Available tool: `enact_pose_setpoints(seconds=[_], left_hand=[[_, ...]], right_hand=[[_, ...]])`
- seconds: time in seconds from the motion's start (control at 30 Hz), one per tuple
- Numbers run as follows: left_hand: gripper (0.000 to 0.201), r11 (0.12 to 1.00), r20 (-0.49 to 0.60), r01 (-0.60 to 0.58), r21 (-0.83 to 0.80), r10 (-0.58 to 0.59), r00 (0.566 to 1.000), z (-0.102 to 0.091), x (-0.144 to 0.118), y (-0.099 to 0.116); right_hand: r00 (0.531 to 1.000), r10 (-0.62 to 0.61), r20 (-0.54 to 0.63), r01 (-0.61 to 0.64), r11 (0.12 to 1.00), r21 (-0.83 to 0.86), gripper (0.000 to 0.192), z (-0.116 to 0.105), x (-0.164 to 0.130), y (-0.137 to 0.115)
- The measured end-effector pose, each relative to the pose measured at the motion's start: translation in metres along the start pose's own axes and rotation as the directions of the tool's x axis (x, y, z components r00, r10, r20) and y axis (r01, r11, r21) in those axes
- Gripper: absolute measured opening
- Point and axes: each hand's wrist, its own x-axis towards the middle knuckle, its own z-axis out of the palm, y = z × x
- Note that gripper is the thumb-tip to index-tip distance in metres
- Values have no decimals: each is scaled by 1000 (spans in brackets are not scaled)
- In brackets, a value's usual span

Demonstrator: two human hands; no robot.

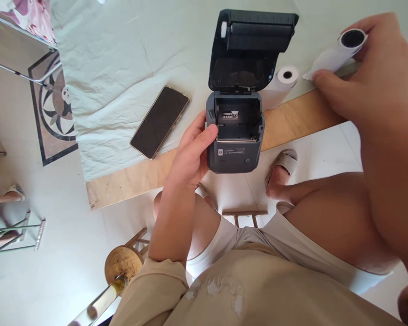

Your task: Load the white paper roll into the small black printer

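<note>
My left hand (193, 149) grips the left side of a small dark grey printer (234, 145), holding it at the table's near edge. The printer's lid (248, 50) stands open and its paper bay is empty. My right hand (367, 77) is raised at the upper right, fingers closed on a white paper roll (340, 52) with a dark core. A second white paper roll (281, 83) lies on the table just right of the printer.
A black phone (159, 121) lies face up on the pale cloth (115, 68) left of the printer. The wooden table edge (129, 181) runs in front. Below are my knees, a sandalled foot (283, 168) and a wooden stool (124, 262).
</note>
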Motion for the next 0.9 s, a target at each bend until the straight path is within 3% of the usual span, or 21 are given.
enact_pose_setpoints(seconds=[0.1, 0.17, 0.23, 0.3, 0.4, 0.57, 0.63, 0.7, 0.77, 0.83, 0.9], left_hand=[[38, 1000, 0, 8, 7, -8, 1000, 1, 0, 1], [36, 1000, 5, -5, 16, 5, 1000, 2, -1, 1], [34, 999, 0, -27, 30, 27, 1000, 2, -1, 0], [33, 998, -11, -49, 42, 49, 999, 2, -1, 0], [32, 997, -11, -57, 46, 57, 998, 3, -1, 0], [30, 998, 4, -50, 40, 50, 999, 3, -1, 1], [31, 998, 7, -51, 45, 51, 999, 3, -1, 1], [32, 998, 6, -49, 45, 48, 999, 3, -1, 1], [32, 998, 5, -43, 37, 43, 999, 3, -1, 0], [32, 999, 4, -32, 25, 32, 999, 3, -1, 0], [35, 1000, 1, -16, 23, 16, 1000, 4, -2, 0]], right_hand=[[963, -251, -93, 227, 949, -217, 55, -5, -11, -5], [931, -345, -117, 319, 927, -200, 53, -4, -22, -16], [927, -372, -43, 360, 918, -168, 55, 5, -32, -29], [928, -359, 97, 372, 904, -209, 60, 19, -37, -40], [939, -266, 216, 315, 918, -239, 68, 40, -36, -49], [966, -149, 211, 198, 951, -236, 51, 49, -30, -46], [972, -150, 183, 193, 950, -245, 57, 46, -30, -45], [976, -170, 138, 193, 965, -176, 71, 43, -31, -45], [990, -124, 67, 122, 992, 22, 79, 39, -33, -47], [997, 42, 59, -59, 940, 336, 63, 35, -35, -50], [964, 179, 195, -260, 784, 564, 30, 31, -38, -55]])
